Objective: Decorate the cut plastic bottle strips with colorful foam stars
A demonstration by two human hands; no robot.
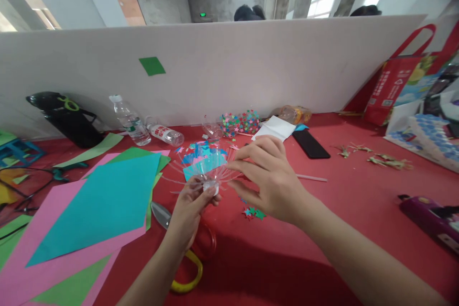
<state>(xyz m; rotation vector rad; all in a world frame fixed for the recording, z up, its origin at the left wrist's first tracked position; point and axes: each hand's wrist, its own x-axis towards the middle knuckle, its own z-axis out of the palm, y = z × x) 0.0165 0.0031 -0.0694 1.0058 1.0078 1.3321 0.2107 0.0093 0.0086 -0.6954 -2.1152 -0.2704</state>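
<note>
My left hand [191, 203] pinches the white neck of a clear plastic piece [210, 172] cut into thin strips that fan outwards, held above the red table. My right hand [267, 179] is closed with its fingertips on some of those strips at the right side of the fan. Under the fan lie blue and pink paper stars [201, 152]. Yellow-handled scissors [179, 253] lie on the table beneath my left forearm, partly hidden.
Pink, teal and green paper sheets [96, 205] cover the left. Two water bottles [129, 122], coloured paper stars [240, 123], a black phone [311, 144] and white paper lie by the white partition [229, 67]. A purple tool [430, 217] and red bag [398, 83] are right.
</note>
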